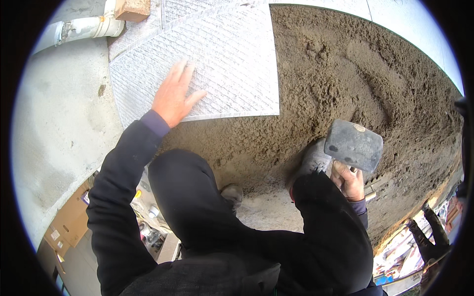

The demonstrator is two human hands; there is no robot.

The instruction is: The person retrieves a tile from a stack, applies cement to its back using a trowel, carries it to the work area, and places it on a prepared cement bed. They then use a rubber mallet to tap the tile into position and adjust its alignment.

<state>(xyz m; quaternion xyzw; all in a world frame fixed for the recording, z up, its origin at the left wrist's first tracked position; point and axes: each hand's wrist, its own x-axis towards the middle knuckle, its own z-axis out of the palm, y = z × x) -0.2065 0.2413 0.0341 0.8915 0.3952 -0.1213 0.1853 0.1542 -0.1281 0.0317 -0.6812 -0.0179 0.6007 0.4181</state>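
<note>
My left hand [177, 93] rests on a large light-grey ribbed tile [232, 59], its fingers spread and slightly blurred. The tile lies at the edge of a bed of damp, crumbly brown sand or mortar [321, 84]. At the right, my right hand [349, 181] is closed round the handle of a rubber mallet [353, 145]. The mallet's dark, scuffed head is raised above the mortar, beside my right knee. Most of its handle is hidden by my hand and sleeve.
A pale concrete wall or ledge [64, 118] runs along the left, with a white plastic pipe [84, 29] and a brick [132, 10] at the top. Smooth pale slabs [400, 15] border the mortar's far side. Cardboard [69, 217] lies low at the left; clutter [405, 251] is at the lower right.
</note>
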